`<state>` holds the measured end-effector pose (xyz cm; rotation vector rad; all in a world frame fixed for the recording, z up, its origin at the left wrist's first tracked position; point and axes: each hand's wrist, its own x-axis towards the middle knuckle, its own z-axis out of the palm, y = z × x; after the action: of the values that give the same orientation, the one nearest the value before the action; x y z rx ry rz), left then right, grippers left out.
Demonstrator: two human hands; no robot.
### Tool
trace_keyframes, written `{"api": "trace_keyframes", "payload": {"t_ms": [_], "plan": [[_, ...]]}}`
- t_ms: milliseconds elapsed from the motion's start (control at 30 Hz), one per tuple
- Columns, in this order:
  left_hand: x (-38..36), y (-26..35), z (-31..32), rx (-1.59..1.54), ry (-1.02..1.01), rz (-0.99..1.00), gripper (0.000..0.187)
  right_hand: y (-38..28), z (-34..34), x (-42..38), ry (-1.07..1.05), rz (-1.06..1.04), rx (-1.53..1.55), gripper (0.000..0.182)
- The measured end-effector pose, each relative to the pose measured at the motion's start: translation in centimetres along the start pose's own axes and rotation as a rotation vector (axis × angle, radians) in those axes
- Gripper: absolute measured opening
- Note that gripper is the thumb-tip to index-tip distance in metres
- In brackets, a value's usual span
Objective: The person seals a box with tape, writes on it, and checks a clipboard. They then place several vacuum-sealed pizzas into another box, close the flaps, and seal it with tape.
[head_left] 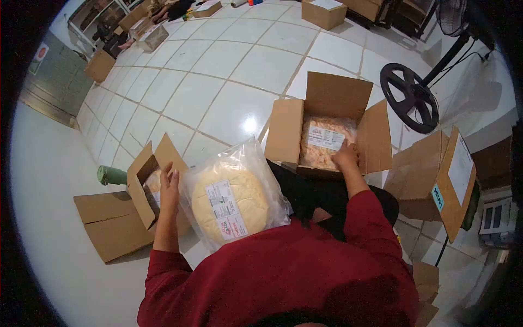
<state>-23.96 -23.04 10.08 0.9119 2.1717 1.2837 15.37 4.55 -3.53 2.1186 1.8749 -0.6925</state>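
Observation:
A clear plastic bag [231, 199] with a round, pale yellow pizza-like disc inside rests against my lap; its white label has red lettering that seems to read "CHEESE". My left hand [170, 182] is upright at the bag's left side, fingers extended, between it and a small open carton [146, 180]. Inside that carton a labelled package [153, 182] partly shows. In front of me on the right stands an open cardboard box [287, 128] holding a flat wrapped package [326, 139] with orange-brown pieces and a white label. My right hand [347, 156] reaches in, its forefinger stretched onto the package.
A green cylinder [112, 175] lies by the left carton. To the right are another box [430, 171] with a paper sheet and a fan's round base [409, 98]. More boxes [323, 13] stand farther back on the tiled floor [239, 65]. Another person's limbs show far left.

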Motion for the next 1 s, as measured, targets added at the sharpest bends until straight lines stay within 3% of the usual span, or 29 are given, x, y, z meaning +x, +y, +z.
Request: {"api": "trace_keyframes", "payload": {"t_ms": [133, 200, 233, 300, 367, 433, 500, 567, 633, 700, 767, 833, 900, 933, 967, 1000], "plan": [[-1.2, -1.7, 0.2, -0.153, 0.075, -0.118, 0.052, 0.6, 1.1, 1.2, -0.150, -0.011, -0.073, 0.105], [-2.4, -2.4, 1.0, -0.555, -0.046, -0.359, 0.058, 0.5, 1.3, 2.6, -0.251, 0.019, -0.126, 0.107], [-3.0, -2.9, 1.1, -0.555, -0.038, -0.358, 0.058, 0.6, 1.2, 2.3, -0.251, 0.011, -0.129, 0.107], [-4.8, -3.8, 1.3, -0.843, -0.259, -0.475, 0.060, 0.9, 1.2, 1.3, -0.153, -0.125, -0.113, 0.106], [-6.0, -3.4, 1.3, -0.778, -0.173, -0.593, 0.057, 1.8, 2.0, 2.1, -0.064, -0.202, -0.257, 0.101], [-6.6, -4.5, 1.5, -0.792, -0.336, -0.684, 0.054, 1.7, 0.0, 1.6, -0.144, -0.239, -0.175, 0.095], [-7.2, -4.3, 2.0, -0.765, -0.260, -0.620, 0.050, 2.4, 0.3, 3.0, -0.192, -0.306, -0.224, 0.090], [-6.9, -3.5, 2.1, -0.705, -0.413, -0.492, 0.047, 1.2, 0.4, 0.8, 0.062, -0.377, -0.212, 0.074], [-7.5, -2.1, 2.3, -0.752, -0.317, -0.527, 0.044, -1.7, -1.5, -4.2, 0.200, -0.634, 0.185, 0.059], [-6.8, -4.9, 3.2, -0.758, -0.293, -0.389, 0.046, -4.7, -1.5, -9.0, 0.128, -0.691, 0.529, 0.052], [-7.0, -2.5, 4.3, -0.764, -0.195, -0.313, 0.050, -6.9, -2.5, -15.0, -0.229, -0.733, 0.746, 0.057], [-7.4, -1.6, 5.1, -0.598, -0.084, -0.378, 0.052, -8.2, -2.9, -20.1, -0.389, -0.671, 0.694, 0.058], [-7.6, -1.5, 4.5, -0.514, -0.136, -0.381, 0.060, -8.1, -0.9, -20.6, -0.271, -0.702, 0.694, 0.058], [-7.3, -2.8, 4.0, -0.700, -0.245, -0.405, 0.064, -7.9, 0.1, -20.6, -0.153, -0.751, 0.701, 0.059], [-7.0, -4.0, 3.7, -0.889, -0.351, -0.424, 0.070, -7.6, 0.6, -20.6, -0.166, -0.741, 0.690, 0.059], [-7.9, -0.8, 2.7, -0.812, -0.354, -0.412, 0.076, -7.5, 0.7, -20.2, -0.290, -0.643, 0.857, 0.058]]}}
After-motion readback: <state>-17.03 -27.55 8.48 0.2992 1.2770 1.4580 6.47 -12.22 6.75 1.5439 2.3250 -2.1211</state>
